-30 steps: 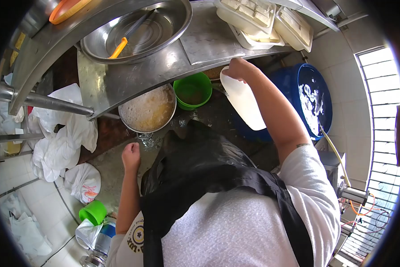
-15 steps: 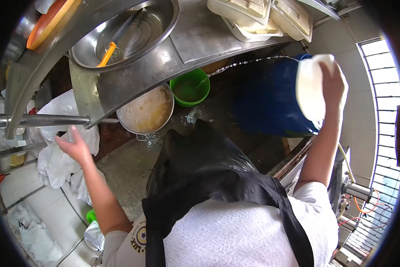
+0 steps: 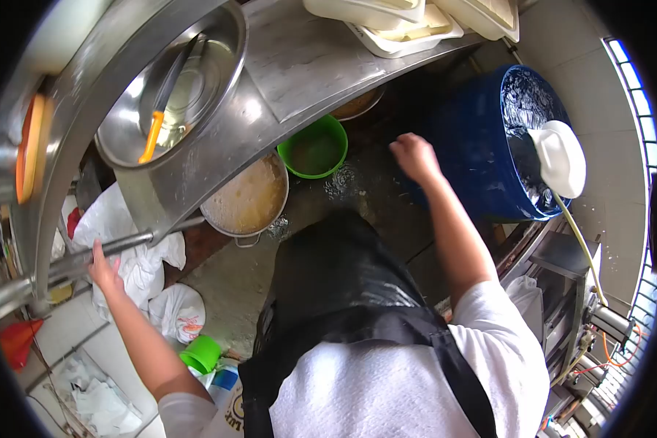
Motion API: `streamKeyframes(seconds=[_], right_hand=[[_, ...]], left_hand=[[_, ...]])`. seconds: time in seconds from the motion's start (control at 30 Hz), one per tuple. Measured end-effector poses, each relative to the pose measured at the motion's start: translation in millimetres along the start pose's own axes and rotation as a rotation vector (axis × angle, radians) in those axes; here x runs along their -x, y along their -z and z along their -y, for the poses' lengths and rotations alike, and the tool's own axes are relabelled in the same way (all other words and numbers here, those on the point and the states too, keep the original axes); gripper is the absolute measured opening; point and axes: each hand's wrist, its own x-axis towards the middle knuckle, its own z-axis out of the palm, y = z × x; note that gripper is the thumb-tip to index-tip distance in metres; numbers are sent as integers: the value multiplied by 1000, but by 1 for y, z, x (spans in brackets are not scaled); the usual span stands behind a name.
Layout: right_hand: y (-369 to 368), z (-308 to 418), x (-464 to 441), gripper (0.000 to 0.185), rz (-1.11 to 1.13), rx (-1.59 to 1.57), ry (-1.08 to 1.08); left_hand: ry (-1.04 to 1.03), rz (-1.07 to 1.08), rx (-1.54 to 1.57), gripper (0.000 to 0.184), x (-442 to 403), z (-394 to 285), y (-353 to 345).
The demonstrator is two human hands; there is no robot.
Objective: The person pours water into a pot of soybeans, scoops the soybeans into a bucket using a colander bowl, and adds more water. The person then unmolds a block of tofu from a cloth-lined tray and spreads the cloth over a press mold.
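My left hand (image 3: 105,273) is beside the metal rail (image 3: 94,257) at the left, fingers apart and nothing held. Over the dark floor, my right hand (image 3: 418,160) has its fingers bent together with nothing visible in them. It is between a green bucket (image 3: 312,149) and a large blue barrel (image 3: 460,150). Water fills the barrel, and a white plastic jug (image 3: 564,160) lies tilted at its far right rim. The green bucket stands on the wet floor, partly under the counter edge. Beside it is a metal pot (image 3: 248,196) of cloudy, foamy, yellowish liquid.
A steel bowl holding an orange-handled knife (image 3: 155,133) sits on the steel counter (image 3: 299,73). White trays (image 3: 409,47) with pale blocks are stacked at the back. A hose (image 3: 580,244) hangs from the barrel. White sacks (image 3: 135,266) and a small green container (image 3: 203,354) lie left.
My right hand has let go of the white jug, now at the barrel's rim, and moved left and down. The water stream into the green bucket has stopped. My left hand has shifted slightly down.
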Motion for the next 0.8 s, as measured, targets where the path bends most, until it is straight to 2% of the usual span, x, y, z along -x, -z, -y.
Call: streamKeyframes(seconds=[0.03, 0.07, 0.17, 0.23, 0.27, 0.33, 0.37, 0.43, 0.47, 0.5, 0.53, 0.57, 0.63, 0.7, 0.77, 0.8], right_hand=[[-30, -10, -7, 41, 118, -79, -160], [-70, -27, -18, 44, 179, -97, -258], [-197, -86, -42, 51, 335, -25, -266], [-250, -91, -47, 52, 486, -136, -458], [-274, -89, -48, 52, 483, -169, -465], [-321, -81, -42, 52, 306, -243, -582], [-341, -77, -46, 52, 314, -265, -588], [-377, -70, -49, 54, 271, -635, -806], [-395, -63, -51, 54, 277, -644, -819], [-414, -56, -51, 51, 52, -810, -834], [-429, -55, -49, 49, -181, -959, -839], [-437, -61, -52, 49, -176, -954, -850], [-448, -69, -59, 40, -37, -797, -1033], [-450, -84, -54, 38, -28, -716, -1052], [-421, -80, -42, 36, -35, -636, -1044], [-379, -64, -30, 39, -82, -529, -995]], left_hand=[[17, 47, -27, 72, 0, -2, 6], [50, -1, -77, 77, -6, -2, 8], [69, -9, -134, 80, 8, -13, 5], [50, -46, -131, 78, 4, -6, 4], [34, -85, -117, 76, 8, -6, 0], [13, -117, -160, 71, 24, -12, -10], [-6, -120, -174, 71, 22, -12, -8], [-12, -129, -193, 69, 24, -12, -9], [-39, -142, -211, 67, 30, -13, -13], [-42, -138, -230, 67, 24, -13, -12], [-49, -142, -223, 66, 17, -9, -7], [-55, -147, -210, 65, 12, -4, -1], [-84, -138, -215, 61, 18, -3, -7], [-155, -129, -240, 55, 21, -2, -8], [-132, -122, -233, 49, 11, 3, -1], [-162, -102, -208, 47, 7, 7, 1]])
